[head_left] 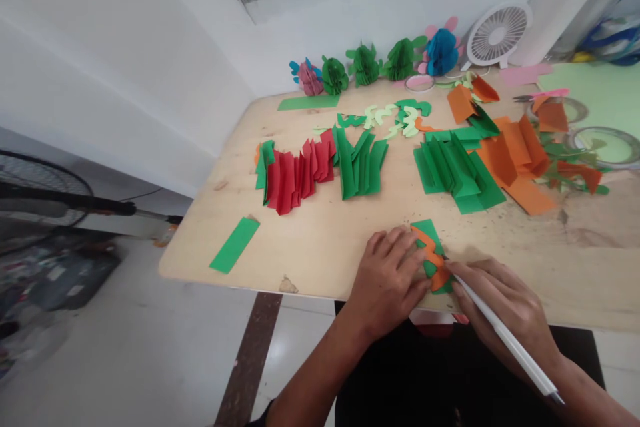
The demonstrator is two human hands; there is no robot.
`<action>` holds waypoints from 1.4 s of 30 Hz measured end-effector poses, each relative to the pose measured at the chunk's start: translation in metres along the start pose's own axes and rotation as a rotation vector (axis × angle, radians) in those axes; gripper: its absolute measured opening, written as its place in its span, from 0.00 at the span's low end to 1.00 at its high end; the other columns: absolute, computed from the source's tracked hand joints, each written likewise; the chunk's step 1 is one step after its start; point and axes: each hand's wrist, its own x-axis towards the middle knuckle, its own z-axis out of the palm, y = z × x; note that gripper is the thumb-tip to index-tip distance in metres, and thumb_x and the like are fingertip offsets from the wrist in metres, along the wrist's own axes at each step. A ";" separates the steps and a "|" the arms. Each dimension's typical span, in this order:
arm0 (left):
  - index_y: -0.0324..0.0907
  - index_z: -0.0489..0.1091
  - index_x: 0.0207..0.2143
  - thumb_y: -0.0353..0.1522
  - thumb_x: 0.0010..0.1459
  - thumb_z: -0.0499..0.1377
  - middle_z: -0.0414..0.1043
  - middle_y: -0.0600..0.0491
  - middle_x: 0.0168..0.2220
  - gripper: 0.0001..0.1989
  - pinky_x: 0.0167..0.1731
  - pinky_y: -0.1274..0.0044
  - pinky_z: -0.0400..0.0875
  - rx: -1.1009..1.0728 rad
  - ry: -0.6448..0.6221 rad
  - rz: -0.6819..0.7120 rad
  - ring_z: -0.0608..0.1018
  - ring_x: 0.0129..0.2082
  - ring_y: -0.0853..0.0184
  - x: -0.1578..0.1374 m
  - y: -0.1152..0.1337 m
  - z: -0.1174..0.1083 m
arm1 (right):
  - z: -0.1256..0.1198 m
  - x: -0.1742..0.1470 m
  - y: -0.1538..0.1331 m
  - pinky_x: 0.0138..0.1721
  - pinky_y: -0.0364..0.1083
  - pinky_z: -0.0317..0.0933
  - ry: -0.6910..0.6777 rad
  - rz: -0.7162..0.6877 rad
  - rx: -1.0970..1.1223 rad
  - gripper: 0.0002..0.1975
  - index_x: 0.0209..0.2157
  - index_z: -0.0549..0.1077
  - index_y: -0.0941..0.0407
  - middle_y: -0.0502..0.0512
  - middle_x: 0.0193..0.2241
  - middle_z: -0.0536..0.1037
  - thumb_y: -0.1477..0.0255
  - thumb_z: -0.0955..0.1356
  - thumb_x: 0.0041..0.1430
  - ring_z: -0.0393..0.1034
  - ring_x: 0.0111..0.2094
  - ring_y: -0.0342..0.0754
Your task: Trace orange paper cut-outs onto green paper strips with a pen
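Observation:
Near the table's front edge lies a green paper strip [426,229], with a wavy-edged orange paper cutout [430,250] on top of it. My left hand [387,273] presses on the left side of these papers, its fingers bent and the thumb by the cutout's lower end. A white pen [505,333] is gripped in my right hand [505,307]. The pen's tip touches down at the cutout's right edge, partly hidden by my fingers.
Folded green paper [453,170], red paper [295,177] and orange paper [515,147] lie across the table. A green strip [235,245] rests at left. Small pale green cutouts [383,113], tape rolls [607,147], paper figures [365,65] and a white fan [499,35] stand farther back.

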 end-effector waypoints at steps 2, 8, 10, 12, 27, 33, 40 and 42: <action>0.40 0.69 0.49 0.39 0.64 0.53 0.66 0.46 0.60 0.17 0.60 0.59 0.57 -0.016 -0.034 0.012 0.62 0.62 0.57 -0.001 -0.003 -0.004 | 0.000 0.000 0.000 0.35 0.50 0.69 0.003 -0.002 -0.001 0.18 0.50 0.70 0.57 0.56 0.34 0.80 0.82 0.67 0.58 0.72 0.33 0.50; 0.48 0.67 0.55 0.43 0.61 0.57 0.57 0.47 0.65 0.21 0.61 0.54 0.50 -0.033 -0.207 0.067 0.56 0.66 0.53 0.001 -0.017 -0.017 | -0.001 0.002 0.000 0.35 0.49 0.68 -0.011 -0.003 -0.009 0.17 0.49 0.70 0.59 0.56 0.33 0.80 0.82 0.67 0.57 0.72 0.33 0.49; 0.50 0.66 0.56 0.44 0.61 0.57 0.56 0.47 0.65 0.22 0.61 0.53 0.48 -0.032 -0.252 0.086 0.55 0.66 0.53 0.003 -0.022 -0.019 | -0.001 0.002 -0.001 0.34 0.49 0.68 -0.008 -0.008 -0.008 0.18 0.49 0.70 0.59 0.56 0.33 0.80 0.83 0.67 0.57 0.72 0.33 0.49; 0.51 0.65 0.57 0.45 0.61 0.57 0.55 0.47 0.66 0.23 0.62 0.53 0.47 -0.030 -0.284 0.107 0.54 0.67 0.53 0.004 -0.027 -0.021 | -0.002 0.003 -0.001 0.34 0.48 0.68 -0.005 -0.017 -0.015 0.18 0.50 0.70 0.59 0.56 0.33 0.80 0.83 0.67 0.57 0.72 0.33 0.49; 0.49 0.64 0.59 0.45 0.62 0.55 0.56 0.49 0.65 0.25 0.63 0.52 0.42 -0.045 -0.298 0.163 0.53 0.67 0.52 0.002 -0.038 -0.019 | -0.003 0.003 -0.001 0.34 0.49 0.69 -0.025 -0.025 -0.032 0.20 0.52 0.68 0.59 0.57 0.34 0.80 0.84 0.67 0.57 0.71 0.33 0.49; 0.48 0.65 0.58 0.44 0.62 0.55 0.55 0.49 0.66 0.23 0.63 0.54 0.43 -0.077 -0.292 0.156 0.54 0.67 0.54 0.003 -0.040 -0.022 | -0.003 0.004 -0.002 0.35 0.49 0.69 -0.030 -0.022 -0.032 0.20 0.52 0.69 0.58 0.56 0.35 0.80 0.83 0.66 0.58 0.72 0.32 0.49; 0.45 0.68 0.54 0.41 0.61 0.56 0.59 0.50 0.64 0.20 0.64 0.59 0.44 -0.163 -0.249 0.134 0.56 0.66 0.58 0.005 -0.040 -0.026 | -0.002 0.003 -0.001 0.35 0.50 0.69 -0.028 -0.016 -0.035 0.19 0.51 0.69 0.59 0.57 0.35 0.80 0.83 0.66 0.57 0.73 0.33 0.49; 0.45 0.68 0.53 0.41 0.61 0.56 0.60 0.50 0.64 0.20 0.64 0.58 0.42 -0.163 -0.258 0.135 0.55 0.66 0.57 0.005 -0.040 -0.026 | -0.001 0.003 -0.001 0.35 0.50 0.69 -0.026 -0.013 -0.037 0.20 0.51 0.69 0.59 0.57 0.35 0.80 0.83 0.67 0.57 0.73 0.33 0.49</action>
